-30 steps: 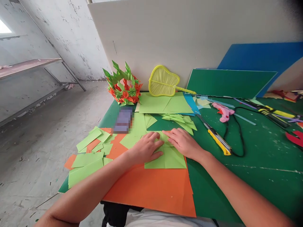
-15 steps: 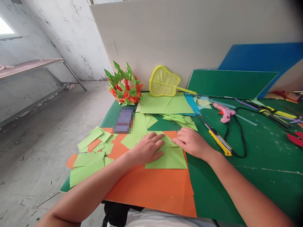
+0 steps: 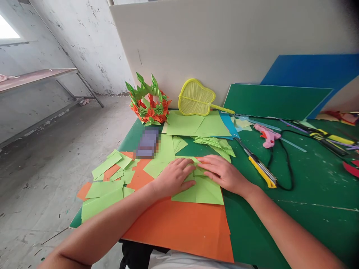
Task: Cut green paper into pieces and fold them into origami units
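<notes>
A light green paper sheet [image 3: 202,191] lies partly folded on a large orange sheet [image 3: 185,228] near the table's front edge. My left hand [image 3: 174,176] lies flat on the green sheet's left part, fingers stretched out. My right hand [image 3: 223,172] presses down on the folded upper right part, fingers extended and meeting the left hand's fingertips. Neither hand grips anything.
Green and orange paper scraps [image 3: 108,177] lie at the left. A paper wreath [image 3: 148,102], a yellow fan [image 3: 195,99] and green sheets [image 3: 196,125] sit at the back. A yellow utility knife [image 3: 260,170], pink glue gun [image 3: 267,135] and black cord [image 3: 284,164] lie right on the green table [image 3: 308,183].
My right hand slid right along the fold, then came back left to meet the left hand. The left hand stayed pressed on the sheet.
</notes>
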### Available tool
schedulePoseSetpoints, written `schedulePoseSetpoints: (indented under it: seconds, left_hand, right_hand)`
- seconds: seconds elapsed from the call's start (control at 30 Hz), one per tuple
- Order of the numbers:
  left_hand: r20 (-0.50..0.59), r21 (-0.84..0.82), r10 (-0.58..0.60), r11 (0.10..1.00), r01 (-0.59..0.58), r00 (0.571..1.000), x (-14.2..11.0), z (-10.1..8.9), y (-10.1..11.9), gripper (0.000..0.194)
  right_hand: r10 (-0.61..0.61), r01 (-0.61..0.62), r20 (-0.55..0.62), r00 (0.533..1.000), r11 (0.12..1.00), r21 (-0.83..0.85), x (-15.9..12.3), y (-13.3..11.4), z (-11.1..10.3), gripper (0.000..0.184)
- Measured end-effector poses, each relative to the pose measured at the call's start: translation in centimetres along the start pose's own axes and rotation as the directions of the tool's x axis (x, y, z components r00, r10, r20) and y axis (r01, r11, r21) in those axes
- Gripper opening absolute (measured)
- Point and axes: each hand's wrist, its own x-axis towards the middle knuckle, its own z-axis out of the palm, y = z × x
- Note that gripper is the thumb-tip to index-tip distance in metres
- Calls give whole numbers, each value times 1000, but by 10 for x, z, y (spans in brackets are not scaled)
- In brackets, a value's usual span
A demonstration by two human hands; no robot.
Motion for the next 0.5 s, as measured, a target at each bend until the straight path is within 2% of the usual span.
schedulePoseSetpoints:
  seconds: [0.1,0.2,0.27,0.4,0.5]
  left_hand:
    - [-188,29,-156,986,164,970,0,-3,-3,37]
    - [-282,38,-291,949,313,914,-1,-5,-10,39]
    - [-276,-30,-335,940,341,901,-2,-4,-14,41]
    - [-239,-239,-378,916,323,894,-3,2,-15,46]
    - [-274,-345,-409,887,307,871,-2,5,-12,49]
  right_hand:
    - [-45,48,85,995,998,-35,-1,1,2,36]
    - [-39,46,132,990,998,-53,-2,3,3,36]
    - [-32,41,151,988,998,-56,-2,3,4,36]
    - [-36,43,151,988,998,-45,-2,3,4,37]
    - [-63,68,138,988,997,-33,-2,4,4,37]
